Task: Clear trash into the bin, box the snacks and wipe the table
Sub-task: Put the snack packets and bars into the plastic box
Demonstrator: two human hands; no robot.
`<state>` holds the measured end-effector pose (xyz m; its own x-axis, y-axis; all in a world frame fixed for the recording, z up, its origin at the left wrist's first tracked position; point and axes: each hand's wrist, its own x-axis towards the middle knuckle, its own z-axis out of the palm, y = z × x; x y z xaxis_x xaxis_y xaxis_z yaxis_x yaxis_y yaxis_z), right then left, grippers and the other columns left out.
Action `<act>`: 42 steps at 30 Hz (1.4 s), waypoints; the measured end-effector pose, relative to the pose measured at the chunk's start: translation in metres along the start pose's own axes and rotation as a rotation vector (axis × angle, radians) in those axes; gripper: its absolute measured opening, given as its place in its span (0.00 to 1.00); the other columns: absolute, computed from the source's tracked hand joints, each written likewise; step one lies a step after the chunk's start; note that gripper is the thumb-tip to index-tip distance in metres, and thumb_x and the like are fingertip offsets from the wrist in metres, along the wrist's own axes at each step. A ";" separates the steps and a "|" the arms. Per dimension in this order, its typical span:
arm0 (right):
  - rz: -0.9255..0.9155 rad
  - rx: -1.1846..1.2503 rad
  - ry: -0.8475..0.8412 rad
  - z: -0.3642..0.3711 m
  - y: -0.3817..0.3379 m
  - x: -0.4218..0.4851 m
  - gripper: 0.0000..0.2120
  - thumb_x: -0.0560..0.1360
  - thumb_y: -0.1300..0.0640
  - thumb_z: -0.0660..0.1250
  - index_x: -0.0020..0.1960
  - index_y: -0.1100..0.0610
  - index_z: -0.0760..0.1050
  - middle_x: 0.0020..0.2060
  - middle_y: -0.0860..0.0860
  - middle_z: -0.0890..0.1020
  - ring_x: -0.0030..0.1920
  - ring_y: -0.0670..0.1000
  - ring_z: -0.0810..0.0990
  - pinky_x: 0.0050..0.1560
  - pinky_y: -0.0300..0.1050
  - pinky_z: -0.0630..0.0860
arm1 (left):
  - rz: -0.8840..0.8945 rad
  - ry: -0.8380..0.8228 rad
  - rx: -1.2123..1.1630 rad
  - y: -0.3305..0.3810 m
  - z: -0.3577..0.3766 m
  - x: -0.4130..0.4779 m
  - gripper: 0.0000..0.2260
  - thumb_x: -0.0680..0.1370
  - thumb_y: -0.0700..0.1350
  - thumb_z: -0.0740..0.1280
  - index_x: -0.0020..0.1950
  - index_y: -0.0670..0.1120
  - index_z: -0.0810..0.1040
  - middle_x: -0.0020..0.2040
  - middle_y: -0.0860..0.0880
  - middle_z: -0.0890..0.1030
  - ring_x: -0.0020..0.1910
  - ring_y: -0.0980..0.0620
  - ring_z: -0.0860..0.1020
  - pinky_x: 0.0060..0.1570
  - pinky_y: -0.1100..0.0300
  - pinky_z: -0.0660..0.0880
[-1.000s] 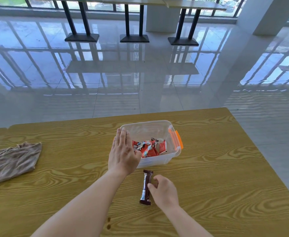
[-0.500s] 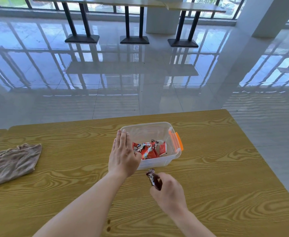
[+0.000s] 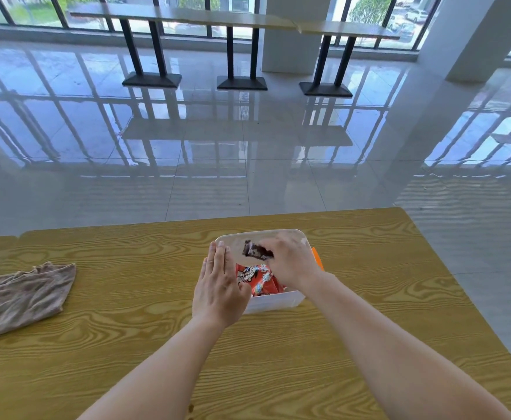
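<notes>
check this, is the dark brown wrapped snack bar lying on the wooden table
No, the right hand holds the dark brown wrapped snack bar above the clear plastic box, off the wooden table.

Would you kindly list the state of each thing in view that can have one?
Box: open, lidless, partly filled.
Brown bar: held above the box.
Red packets: inside the box.
Cloth: crumpled, lying untouched.
Left hand: flat against the box's side.
Right hand: gripping the bar.
</notes>
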<state>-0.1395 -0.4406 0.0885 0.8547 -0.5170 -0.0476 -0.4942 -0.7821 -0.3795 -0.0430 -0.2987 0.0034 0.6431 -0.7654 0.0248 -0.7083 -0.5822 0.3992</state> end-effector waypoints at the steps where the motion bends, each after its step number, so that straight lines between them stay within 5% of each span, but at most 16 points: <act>1: -0.008 -0.038 -0.068 0.004 0.000 0.002 0.09 0.76 0.64 0.63 0.44 0.51 0.75 0.46 0.55 0.80 0.54 0.57 0.76 0.52 0.51 0.73 | 0.001 0.001 0.001 0.000 0.000 0.000 0.38 0.77 0.57 0.54 0.81 0.40 0.43 0.82 0.46 0.41 0.79 0.52 0.34 0.79 0.53 0.42; 5: 0.043 -0.044 -0.168 0.009 0.007 -0.002 0.05 0.77 0.58 0.69 0.45 0.55 0.73 0.47 0.56 0.80 0.51 0.57 0.77 0.51 0.50 0.72 | 0.006 -0.006 0.000 0.000 -0.001 0.000 0.38 0.78 0.57 0.56 0.81 0.40 0.44 0.82 0.46 0.43 0.79 0.52 0.35 0.79 0.53 0.43; 10: 0.143 0.162 0.138 -0.008 0.025 -0.027 0.17 0.78 0.57 0.69 0.65 0.57 0.76 0.55 0.55 0.82 0.56 0.56 0.78 0.56 0.50 0.75 | 0.012 0.006 -0.066 0.001 -0.004 -0.001 0.36 0.76 0.51 0.56 0.81 0.40 0.47 0.82 0.45 0.44 0.80 0.52 0.36 0.77 0.57 0.41; 14: 0.266 0.142 0.365 -0.016 0.051 -0.049 0.10 0.78 0.52 0.68 0.54 0.57 0.80 0.46 0.52 0.82 0.48 0.55 0.80 0.43 0.45 0.72 | -0.006 0.030 -0.211 0.002 -0.007 -0.002 0.36 0.78 0.46 0.63 0.81 0.40 0.48 0.82 0.46 0.45 0.80 0.51 0.40 0.78 0.54 0.49; 17: 0.383 0.136 0.260 -0.011 0.067 -0.057 0.18 0.77 0.48 0.70 0.62 0.57 0.78 0.52 0.53 0.81 0.52 0.54 0.79 0.47 0.45 0.72 | -0.082 0.091 -0.384 0.008 -0.014 -0.005 0.35 0.77 0.43 0.66 0.79 0.42 0.54 0.80 0.45 0.53 0.80 0.47 0.49 0.76 0.49 0.58; 23: 0.472 0.207 0.116 0.004 0.078 -0.057 0.24 0.77 0.45 0.68 0.67 0.58 0.74 0.55 0.53 0.82 0.55 0.53 0.79 0.54 0.48 0.75 | -0.285 0.248 -0.509 0.006 -0.026 -0.009 0.09 0.78 0.45 0.67 0.57 0.45 0.76 0.48 0.51 0.77 0.54 0.45 0.74 0.49 0.52 0.70; 27: 0.472 0.222 0.131 0.007 0.075 -0.052 0.22 0.78 0.46 0.68 0.65 0.59 0.76 0.54 0.54 0.83 0.53 0.53 0.80 0.50 0.46 0.75 | -0.294 0.221 -0.444 0.000 -0.032 -0.011 0.09 0.77 0.47 0.67 0.38 0.47 0.74 0.36 0.48 0.77 0.39 0.45 0.73 0.36 0.53 0.66; 33: 0.464 0.230 0.146 0.012 0.071 -0.045 0.10 0.77 0.52 0.69 0.54 0.58 0.80 0.44 0.50 0.83 0.40 0.49 0.78 0.32 0.38 0.66 | -0.336 0.216 -0.392 0.000 -0.031 -0.012 0.12 0.77 0.45 0.67 0.34 0.48 0.72 0.31 0.50 0.74 0.37 0.44 0.72 0.34 0.53 0.64; 37: 0.506 0.276 0.124 0.009 0.073 -0.044 0.05 0.75 0.57 0.68 0.42 0.58 0.78 0.38 0.51 0.83 0.37 0.52 0.83 0.38 0.49 0.79 | -0.359 0.206 -0.382 0.004 -0.033 -0.009 0.09 0.76 0.43 0.68 0.36 0.45 0.75 0.36 0.47 0.74 0.38 0.45 0.72 0.35 0.53 0.66; 42: 0.516 0.268 0.162 0.001 0.085 -0.058 0.06 0.75 0.57 0.69 0.40 0.58 0.78 0.33 0.50 0.82 0.36 0.52 0.82 0.35 0.48 0.77 | -0.314 0.185 -0.374 0.017 -0.032 -0.002 0.05 0.76 0.42 0.68 0.40 0.44 0.78 0.37 0.48 0.74 0.37 0.48 0.72 0.35 0.54 0.69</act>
<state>-0.2309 -0.4769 0.0579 0.4691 -0.8696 -0.1542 -0.7634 -0.3116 -0.5658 -0.0471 -0.2979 0.0396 0.8724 -0.4888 -0.0010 -0.3421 -0.6120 0.7130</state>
